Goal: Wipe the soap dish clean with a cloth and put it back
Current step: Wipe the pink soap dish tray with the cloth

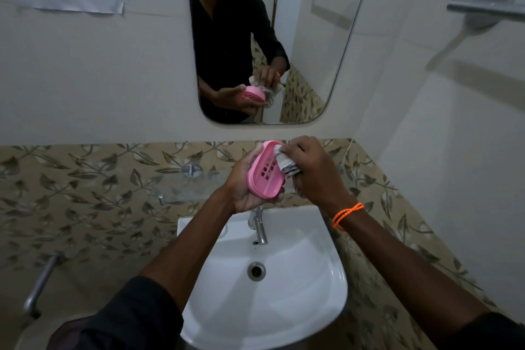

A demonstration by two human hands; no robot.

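While right hand (309, 167) hides most cloth (287, 165), left hand (244, 182) cradles soap dish (265, 175).

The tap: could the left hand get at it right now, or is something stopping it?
Probably not at once. The left hand is full, cupping the pink soap dish just above the tap. Nothing blocks the way down; the hand would need to free itself first.
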